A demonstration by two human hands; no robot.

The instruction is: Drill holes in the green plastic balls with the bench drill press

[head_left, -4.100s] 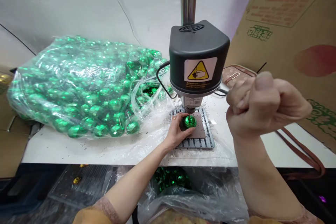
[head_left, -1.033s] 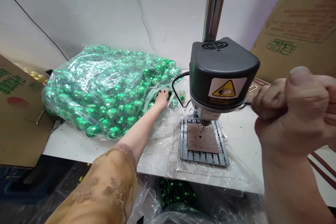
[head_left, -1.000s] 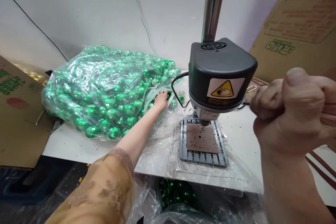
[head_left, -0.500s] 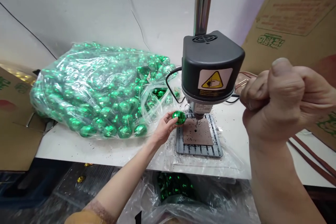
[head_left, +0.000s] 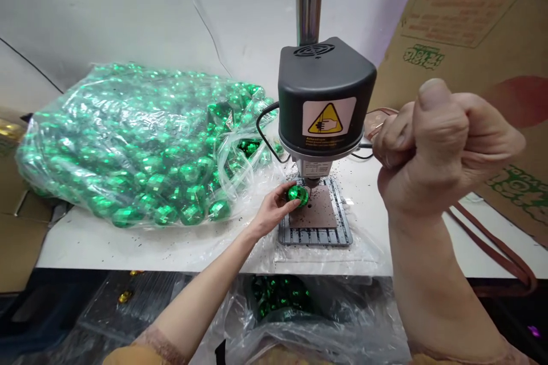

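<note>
Under the drill head (head_left: 326, 97), left hand (head_left: 269, 214) pinching green ball (head_left: 298, 194)

I see a white table (head_left: 107, 242) with dark specks. On it lie a big clear bag of green balls (head_left: 128, 142), the drill's slotted base plate (head_left: 317, 234) and a brown strap (head_left: 492, 239).

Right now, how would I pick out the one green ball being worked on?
Find the black drill press head with the yellow warning sticker. Directly beneath it sits a grey slotted base plate. The faceted green ball is there, pinched by the left hand; it is the only one outside the clear bag of balls.
</note>
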